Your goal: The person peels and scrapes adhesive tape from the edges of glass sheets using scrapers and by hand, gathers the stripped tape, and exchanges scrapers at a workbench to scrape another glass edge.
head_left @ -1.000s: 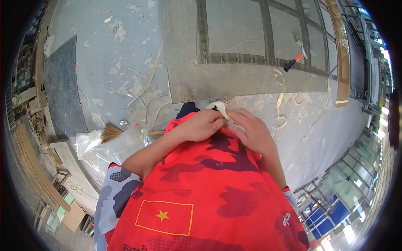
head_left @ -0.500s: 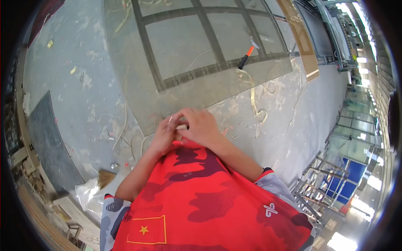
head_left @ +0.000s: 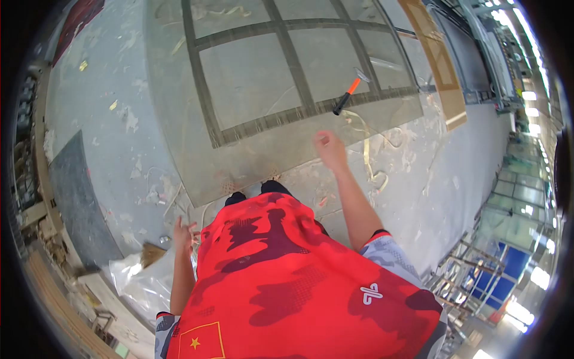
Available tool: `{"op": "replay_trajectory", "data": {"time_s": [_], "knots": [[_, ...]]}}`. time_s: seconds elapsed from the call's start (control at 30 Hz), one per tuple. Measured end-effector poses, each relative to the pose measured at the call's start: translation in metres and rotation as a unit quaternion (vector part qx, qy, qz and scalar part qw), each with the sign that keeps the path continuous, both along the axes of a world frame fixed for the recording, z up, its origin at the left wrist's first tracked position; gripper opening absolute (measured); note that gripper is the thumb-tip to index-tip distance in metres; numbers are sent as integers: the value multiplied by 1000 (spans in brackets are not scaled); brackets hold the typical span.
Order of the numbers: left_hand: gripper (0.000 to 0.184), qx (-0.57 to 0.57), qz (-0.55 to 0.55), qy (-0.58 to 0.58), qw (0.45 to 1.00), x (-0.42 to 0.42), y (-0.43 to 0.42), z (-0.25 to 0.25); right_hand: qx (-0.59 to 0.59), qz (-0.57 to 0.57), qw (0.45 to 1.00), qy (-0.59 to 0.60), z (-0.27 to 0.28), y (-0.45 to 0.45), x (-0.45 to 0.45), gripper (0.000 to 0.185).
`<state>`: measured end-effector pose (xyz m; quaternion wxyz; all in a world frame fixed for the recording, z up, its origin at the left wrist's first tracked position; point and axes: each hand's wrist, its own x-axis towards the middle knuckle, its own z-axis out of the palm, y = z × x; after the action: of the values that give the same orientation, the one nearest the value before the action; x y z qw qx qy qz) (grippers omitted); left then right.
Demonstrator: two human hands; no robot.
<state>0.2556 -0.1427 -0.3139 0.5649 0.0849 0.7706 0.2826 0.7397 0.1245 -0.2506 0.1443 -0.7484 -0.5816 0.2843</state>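
My left hand [head_left: 184, 234] hangs low beside the red shirt [head_left: 269, 263], its fingers apart with nothing in them. Out in front, my right hand [head_left: 329, 149] is raised over the near edge of a large glass sheet [head_left: 251, 161]; its fingers are curled and slightly blurred, and what they hold, if anything, is too small to make out. Just beyond that hand, a hammer [head_left: 350, 94] with an orange and black handle lies on the glass, not touched. Dark frame bars [head_left: 293, 66] show through the sheet.
Yellowish strips [head_left: 367, 152] and scraps lie on the grey floor. To the left are a dark panel [head_left: 81, 200], clear plastic [head_left: 134, 281] and broom bristles [head_left: 152, 254]. Metal racks with a blue panel [head_left: 505, 272] stand at the lower right.
My hands were together at the front of the shirt and have come apart. The left has dropped to the side, while the right has moved forward towards the hammer. The view has shifted too.
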Motion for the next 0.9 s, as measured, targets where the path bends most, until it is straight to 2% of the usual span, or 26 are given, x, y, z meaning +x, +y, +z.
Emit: {"op": "replay_trajectory", "data": {"time_s": [0.07,0.1,0.13,0.17,0.2,0.23,0.27,0.3,0.33,0.4,0.47,0.5,0.53,0.57,0.6,0.63,0.67,0.73,0.8,0.83,0.9], "knots": [[47,-47,160,26,986,21,-48,-8,23,-21,999,-36,-19,35,33,40],[59,53,60,127,989,-5,-130,-92,16,-58,998,-21,-37,55,49,41],[60,41,14,156,987,-1,-173,-106,61,-49,996,-39,-58,74,69,45],[62,27,-29,181,983,10,-205,-101,63,-70,993,-66,-69,93,81,52],[45,-96,-14,153,983,35,-197,-51,82,-105,991,-33,-87,112,95,61],[36,-116,-19,214,970,67,-186,-9,20,-118,993,-1,-117,142,120,68],[32,-146,-27,271,951,96,-187,20,65,-107,989,-73,-110,149,113,67],[51,-236,-57,295,924,114,-203,23,84,-118,989,-44,-149,169,136,69],[61,-298,-36,300,906,138,-206,38,99,-132,986,-17,-190,183,153,72],[81,-399,4,283,872,180,-203,62,10,-137,987,-88,-166,189,139,76],[73,-392,17,217,894,208,-244,47,7,-170,978,-123,-201,209,153,71],[71,-386,27,194,901,220,-264,43,-62,-203,976,-43,-114,186,100,53],[69,-386,36,177,905,230,-281,38,-68,-194,978,-43,-123,188,104,53],[67,-387,40,164,906,233,-283,37,-67,-243,957,142,-132,192,111,43],[65,-382,47,157,910,234,-295,37,-61,-283,900,325,-138,190,113,33],[63,-380,52,152,911,233,-303,41,-42,-289,896,334,-124,185,103,21],[61,-377,56,146,913,231,-309,43,-44,-289,896,333,-113,172,88,21],[58,-365,61,142,918,221,-314,49,181,-194,919,291,-96,141,60,18],[54,-345,62,143,926,200,-322,49,138,-128,928,321,-76,109,33,18],[53,-336,56,142,929,187,-323,49,114,-86,915,377,-54,88,7,19],[49,-316,34,143,937,150,-314,49,64,-10,911,407,-31,59,-35,22]]}}
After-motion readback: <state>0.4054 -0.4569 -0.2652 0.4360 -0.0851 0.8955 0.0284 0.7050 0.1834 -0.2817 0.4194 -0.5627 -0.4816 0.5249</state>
